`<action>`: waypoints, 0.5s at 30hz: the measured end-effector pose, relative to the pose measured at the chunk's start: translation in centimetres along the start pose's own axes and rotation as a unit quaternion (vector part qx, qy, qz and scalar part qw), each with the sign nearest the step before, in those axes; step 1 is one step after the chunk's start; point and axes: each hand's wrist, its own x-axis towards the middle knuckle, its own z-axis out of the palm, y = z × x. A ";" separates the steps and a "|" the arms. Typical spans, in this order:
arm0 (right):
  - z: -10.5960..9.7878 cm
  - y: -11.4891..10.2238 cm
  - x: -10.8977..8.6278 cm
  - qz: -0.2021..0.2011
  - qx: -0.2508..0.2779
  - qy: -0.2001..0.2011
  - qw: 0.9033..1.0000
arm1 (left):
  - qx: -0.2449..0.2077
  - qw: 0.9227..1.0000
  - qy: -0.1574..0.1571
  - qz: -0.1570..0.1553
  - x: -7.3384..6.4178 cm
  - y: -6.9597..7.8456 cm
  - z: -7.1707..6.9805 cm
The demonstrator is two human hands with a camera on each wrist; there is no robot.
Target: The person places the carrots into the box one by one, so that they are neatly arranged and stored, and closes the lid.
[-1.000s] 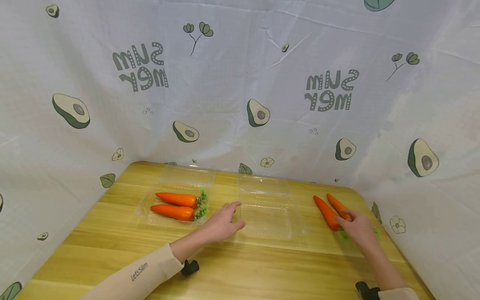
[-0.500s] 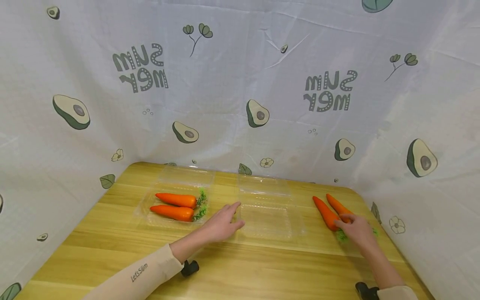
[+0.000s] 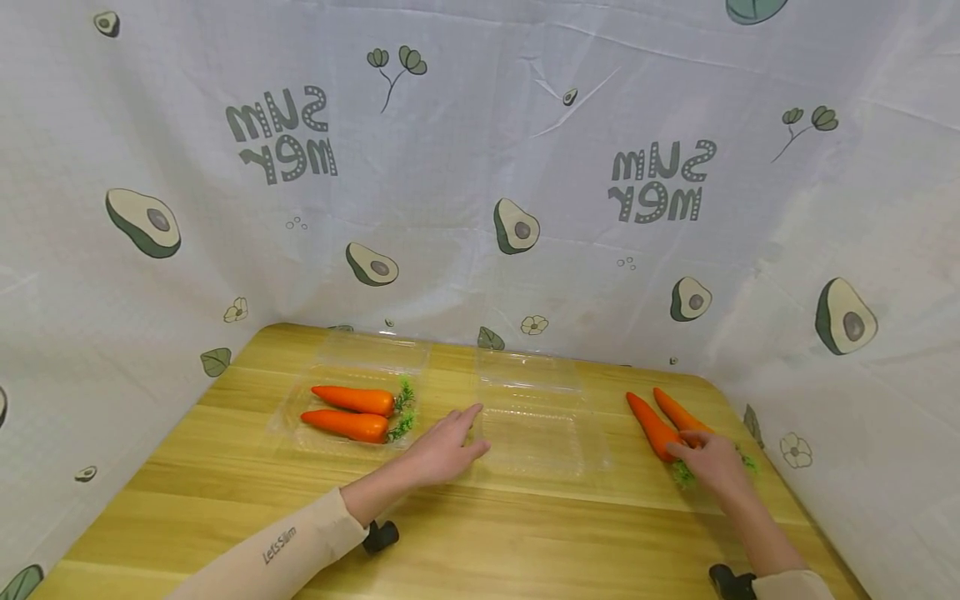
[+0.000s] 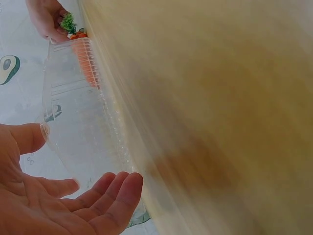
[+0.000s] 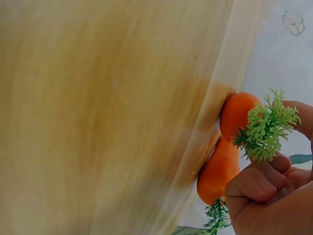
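Note:
My right hand is at the right of the table, fingers curled and thumb by the stem end of the left carrot, which it pinches. Close beside that one lies another carrot, partly covered by the hand. Green leaves of the pinched carrot show between thumb and fingers in the right wrist view. My left hand is spread loosely at the left side of a clear plastic box with its lid raised behind. Thumb and fingers lie at the box's edge, holding nothing.
To the left stands a second clear plastic box, its lid open, with two carrots side by side in it. A white printed curtain surrounds the wooden table at the back and sides.
My right thumb and fingers have shifted slightly over the carrots, and the left carrot's leaves have moved a little left. The left hand stays in place.

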 end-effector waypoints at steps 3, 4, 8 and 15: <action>0.1 0.1 0.1 0.003 -0.007 0.000 1.000 | 0.000 1.000 0.001 -0.001 0.0 0.1 0.0; 0.1 0.2 0.1 0.004 -0.012 0.000 1.000 | 0.001 1.000 0.002 -0.002 0.0 0.1 0.0; 0.2 0.3 0.3 0.005 -0.022 0.001 1.000 | 0.003 1.000 0.004 -0.002 0.0 0.1 0.0; 0.3 0.4 0.1 0.011 -0.007 -0.018 1.000 | 0.007 1.000 0.006 -0.004 0.1 0.0 0.0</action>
